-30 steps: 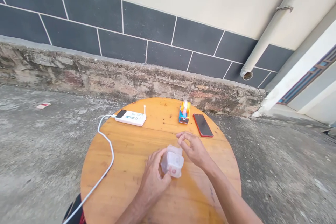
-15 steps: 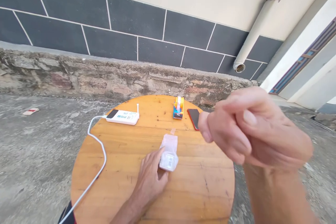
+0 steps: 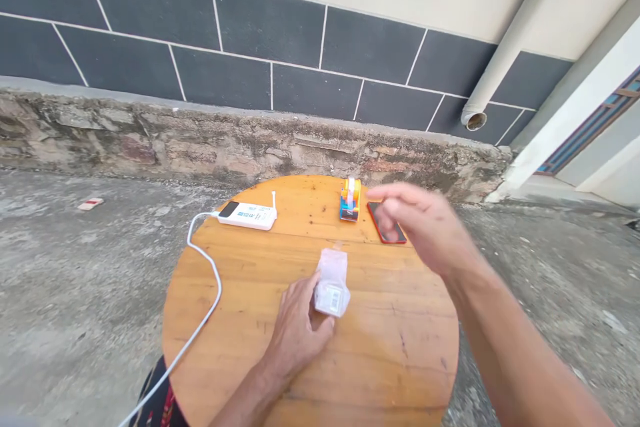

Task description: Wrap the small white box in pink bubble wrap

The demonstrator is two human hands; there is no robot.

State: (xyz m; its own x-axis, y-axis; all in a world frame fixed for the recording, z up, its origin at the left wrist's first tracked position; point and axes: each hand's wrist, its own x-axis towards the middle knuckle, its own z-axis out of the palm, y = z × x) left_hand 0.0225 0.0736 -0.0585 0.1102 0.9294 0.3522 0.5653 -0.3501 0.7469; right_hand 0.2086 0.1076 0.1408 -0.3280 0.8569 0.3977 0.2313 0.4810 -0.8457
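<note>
Visibly translucent plastic (image 3: 333,263) wraps a boxy packet (image 3: 332,299).

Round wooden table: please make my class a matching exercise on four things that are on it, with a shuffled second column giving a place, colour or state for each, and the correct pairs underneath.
Column 1
1. phone
2. tape dispenser
3. white device
4. clear-wrapped package

Column 2
A. joined to a cable
B. at the fingertips of the left hand
C. red-edged and partly hidden by the right hand
D. yellow and blue

Right pairs: 1-C, 2-D, 3-A, 4-B
</note>
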